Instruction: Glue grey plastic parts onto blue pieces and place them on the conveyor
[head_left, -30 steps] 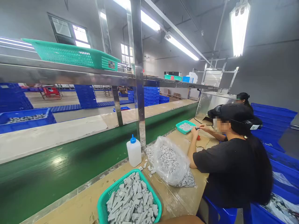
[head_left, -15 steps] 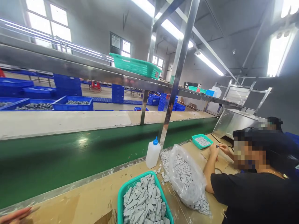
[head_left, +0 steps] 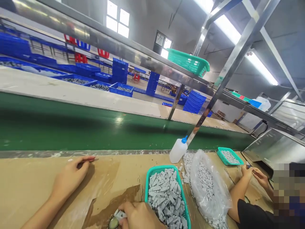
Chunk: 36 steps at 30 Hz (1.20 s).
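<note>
Left hand (head_left: 77,173): over the left part of the table (head_left: 133,165), fingers extended toward the far edge. Thumb and forefinger lie close together; a slender tip shows at their ends. Whether the grip is closed on an object cannot be told.

Centre, near edge: a round, yellowish item (head_left: 113,222) with a darker rim, partly out of frame. Identity not established. A single gray piece (head_left: 120,214) is located just beside it, at the fingers of the right hand (head_left: 140,216). The right grip is pinching this piece between thumb and forefinger. Contact between piece and round item cannot be confirmed.

Right of that hand: a green basket (head_left: 147,184), heaped with gray pieces (head_left: 166,194) of similar appearance. Beyond it, a white bottle (head_left: 179,151) with a blue cap, tilted in view. Loose pieces (head_left: 184,176) lie between the basket and an open plastic bag (head_left: 224,200), which contains many more.

Far right: a small green basket (head_left: 222,159), filled with small pale pieces, beside a co-worker's hands (head_left: 247,171), which are raised together at a small dark item.

Progress, as judged: handling is under way on one piece, with the bulk lying in baskets and bag. No finished lot can be distinguished; whether the heaped pieces are handled or waiting cannot be determined. The quantity done and the quantity left are therefore not established.
</note>
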Motion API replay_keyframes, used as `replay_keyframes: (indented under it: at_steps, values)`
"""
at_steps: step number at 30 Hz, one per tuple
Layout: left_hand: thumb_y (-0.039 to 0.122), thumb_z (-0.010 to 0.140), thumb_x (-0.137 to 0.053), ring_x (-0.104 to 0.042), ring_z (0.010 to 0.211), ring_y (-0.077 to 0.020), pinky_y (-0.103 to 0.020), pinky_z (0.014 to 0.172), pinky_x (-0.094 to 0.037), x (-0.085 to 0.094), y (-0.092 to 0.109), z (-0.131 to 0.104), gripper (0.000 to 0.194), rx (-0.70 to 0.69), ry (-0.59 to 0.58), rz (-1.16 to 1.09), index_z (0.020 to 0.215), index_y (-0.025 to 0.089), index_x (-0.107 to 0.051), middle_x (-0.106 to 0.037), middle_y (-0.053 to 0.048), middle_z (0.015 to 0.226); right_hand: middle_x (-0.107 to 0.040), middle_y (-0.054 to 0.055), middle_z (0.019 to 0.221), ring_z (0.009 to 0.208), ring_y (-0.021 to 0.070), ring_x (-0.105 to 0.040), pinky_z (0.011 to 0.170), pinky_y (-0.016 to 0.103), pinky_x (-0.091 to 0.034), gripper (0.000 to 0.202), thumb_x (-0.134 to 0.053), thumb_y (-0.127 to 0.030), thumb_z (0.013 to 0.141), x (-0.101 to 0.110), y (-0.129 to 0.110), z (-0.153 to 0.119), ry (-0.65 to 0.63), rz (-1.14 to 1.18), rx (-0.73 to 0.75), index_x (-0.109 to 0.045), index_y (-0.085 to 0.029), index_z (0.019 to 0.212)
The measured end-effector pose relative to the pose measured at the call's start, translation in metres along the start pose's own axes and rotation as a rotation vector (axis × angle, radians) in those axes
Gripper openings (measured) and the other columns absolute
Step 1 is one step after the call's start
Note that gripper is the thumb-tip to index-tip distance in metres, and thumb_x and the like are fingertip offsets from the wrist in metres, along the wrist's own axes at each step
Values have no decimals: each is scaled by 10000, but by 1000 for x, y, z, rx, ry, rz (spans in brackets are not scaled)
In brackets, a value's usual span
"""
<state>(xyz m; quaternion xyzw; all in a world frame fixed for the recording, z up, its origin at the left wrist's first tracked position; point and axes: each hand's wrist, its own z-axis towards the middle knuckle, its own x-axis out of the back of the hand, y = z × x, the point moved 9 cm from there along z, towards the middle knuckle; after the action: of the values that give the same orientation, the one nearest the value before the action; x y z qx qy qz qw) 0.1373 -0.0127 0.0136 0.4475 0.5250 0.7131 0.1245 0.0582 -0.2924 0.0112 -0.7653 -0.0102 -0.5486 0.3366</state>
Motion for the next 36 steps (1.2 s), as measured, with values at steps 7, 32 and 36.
replay_keyframes:
  at_steps: [7, 32, 36]
  values:
    - [273, 751, -441, -647, 942, -183, -262, 850, -464, -9, -11, 1, 236, -23, 11, 6, 821, 280, -666, -713, 133, 840, -710, 88, 1127, 1047, 261, -693, 898, 345, -540, 335, -497, -138, 893, -4, -4, 3, -13, 51, 158, -553, -213, 1214]
    - [61, 780, -452, -683, 890, -191, -282, 851, -505, -23, -28, 5, 295, -140, 48, -181, 868, 158, -716, -749, -48, 902, -728, 48, 848, 737, 195, -718, 645, 277, -546, 215, -413, -247, 997, -9, 0, -1, 113, 5, 349, -577, -173, 1113]
    - [32, 775, -451, -677, 878, -173, -264, 844, -497, -24, -29, 5, 306, -151, 52, -171, 862, 159, -715, -749, -31, 898, -755, 84, 946, 819, 189, -740, 715, 269, -576, 247, -418, -262, 1011, -7, -5, -3, 154, -18, 425, -620, -148, 1093]
